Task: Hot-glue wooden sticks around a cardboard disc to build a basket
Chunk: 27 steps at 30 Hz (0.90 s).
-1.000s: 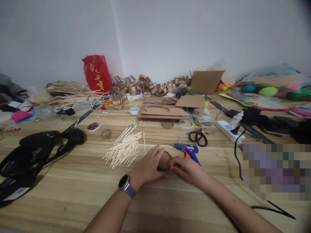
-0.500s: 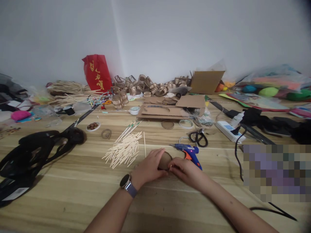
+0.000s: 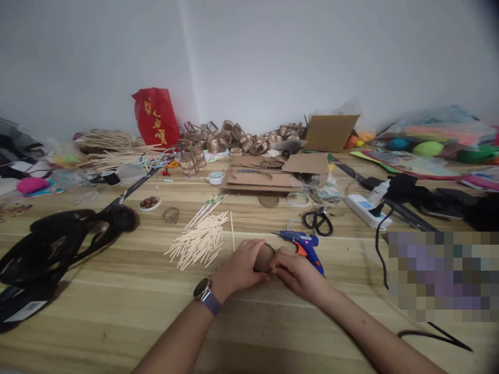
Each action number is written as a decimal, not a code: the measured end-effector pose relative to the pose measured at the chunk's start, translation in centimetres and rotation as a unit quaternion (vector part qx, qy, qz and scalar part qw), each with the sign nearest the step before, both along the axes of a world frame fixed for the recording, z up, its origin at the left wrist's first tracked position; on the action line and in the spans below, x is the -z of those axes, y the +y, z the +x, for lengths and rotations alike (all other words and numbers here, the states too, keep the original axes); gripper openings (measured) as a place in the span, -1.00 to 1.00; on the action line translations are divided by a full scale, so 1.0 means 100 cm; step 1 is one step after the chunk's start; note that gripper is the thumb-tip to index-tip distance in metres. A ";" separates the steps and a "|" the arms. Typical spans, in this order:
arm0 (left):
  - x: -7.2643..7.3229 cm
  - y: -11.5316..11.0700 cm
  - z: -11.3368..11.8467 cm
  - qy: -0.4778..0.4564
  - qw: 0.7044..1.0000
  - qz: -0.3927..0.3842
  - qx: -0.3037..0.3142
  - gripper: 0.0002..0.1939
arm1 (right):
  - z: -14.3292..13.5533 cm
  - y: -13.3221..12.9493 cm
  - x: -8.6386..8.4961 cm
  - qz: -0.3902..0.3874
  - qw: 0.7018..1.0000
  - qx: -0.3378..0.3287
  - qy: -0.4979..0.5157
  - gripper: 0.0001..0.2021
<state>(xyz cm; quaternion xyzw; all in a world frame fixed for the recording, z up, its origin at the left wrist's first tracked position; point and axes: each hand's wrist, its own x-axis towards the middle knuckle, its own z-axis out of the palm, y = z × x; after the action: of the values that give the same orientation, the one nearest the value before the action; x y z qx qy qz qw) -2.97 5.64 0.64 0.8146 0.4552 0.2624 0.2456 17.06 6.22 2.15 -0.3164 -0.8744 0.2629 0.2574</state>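
Round brown cardboard piece sits between both hands, near the middle of the wooden table, which on my head feed is second in size only to the wall. At the far side I see stacked cardboard sheets lying flat, with a red bag standing farther back to the left. Closer in, my left hand is curled around the piece's left side and clamped on it. My right hand has its fingertips drawn together at the piece's right rim; I cannot tell what, if anything, is between them. A loose heap of pale sticks lies just beyond the left hand, to its left. The blue glue gun rests just beyond the right hand, nozzle pointing left, and black-handled scissors lie past it. Smaller again is the watch on the left wrist; smallest, a single stick lies just right of the heap.
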 end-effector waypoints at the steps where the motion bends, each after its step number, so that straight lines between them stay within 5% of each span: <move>1: 0.001 0.000 0.000 -0.001 1.000 0.001 -0.001 -0.19 | 0.000 0.000 0.000 0.000 1.000 -0.001 0.005 -0.82; 16: 0.004 0.001 -0.001 0.000 1.000 0.008 0.003 -0.22 | 0.001 0.002 0.004 -0.010 1.000 0.015 0.010 -0.82; 21: 0.003 -0.001 -0.002 0.014 1.000 0.008 0.020 -0.24 | 0.006 0.004 -0.013 0.003 0.999 0.025 -0.036 -0.81; 24: 0.001 -0.003 -0.002 0.046 0.999 0.011 0.025 -0.24 | 0.018 0.006 -0.032 0.014 0.989 0.112 -0.093 -0.82; 27: -0.002 -0.006 0.002 0.095 0.995 0.015 -0.004 -0.16 | 0.036 0.007 -0.046 0.008 0.934 0.285 -0.217 -0.74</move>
<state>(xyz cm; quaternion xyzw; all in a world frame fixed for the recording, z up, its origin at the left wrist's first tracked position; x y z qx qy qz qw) -2.79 5.08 0.83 0.8373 0.4760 0.1918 0.1885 20.67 6.94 6.76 -0.5993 -0.7844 0.0963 0.1280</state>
